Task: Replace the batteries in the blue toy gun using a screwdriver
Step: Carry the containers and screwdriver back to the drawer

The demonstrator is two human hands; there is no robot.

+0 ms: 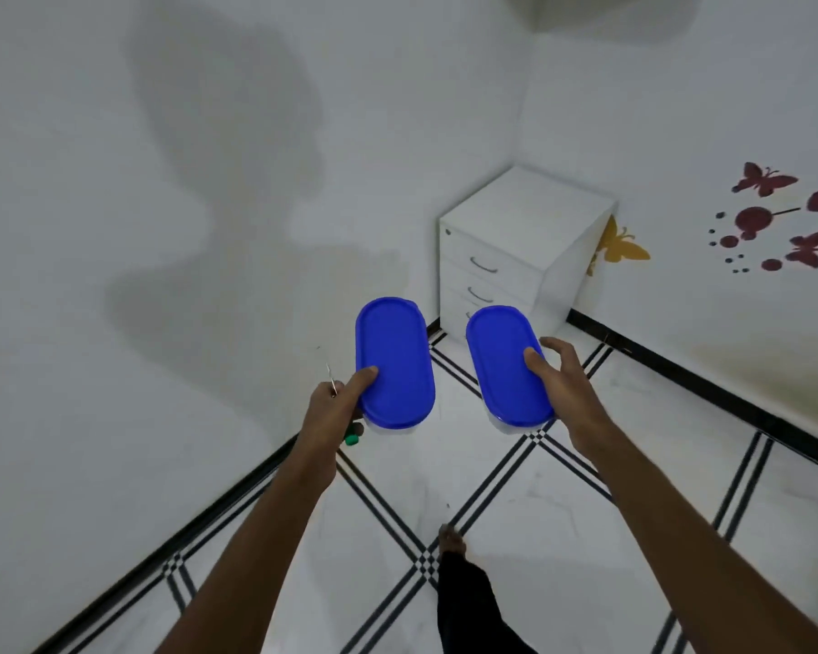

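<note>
1. Blue oval lids top two containers, one held in each hand, side by side and apart, above the floor.
2. Left hand (334, 408): thumb pressed on the near end of the left container (394, 363), fingers underneath. The same hand also grips a screwdriver (345, 420); its thin metal shaft projects up past the knuckles and its green handle end shows below the palm.
3. Right hand (563, 384): thumb on the near right edge of the right container (508, 365), fingers spread along its far side, grasping it.
4. Blue toy gun: not visible; container contents cannot be told.
5. Floor (539, 502): white tiles with black striped lines; one bare foot (452, 540) and a dark trouser leg stand on it.
6. White drawer cabinet (515, 247): in the room corner, beyond the containers.
7. Right wall: butterfly stickers (775, 214) in dark red and yellow.
</note>
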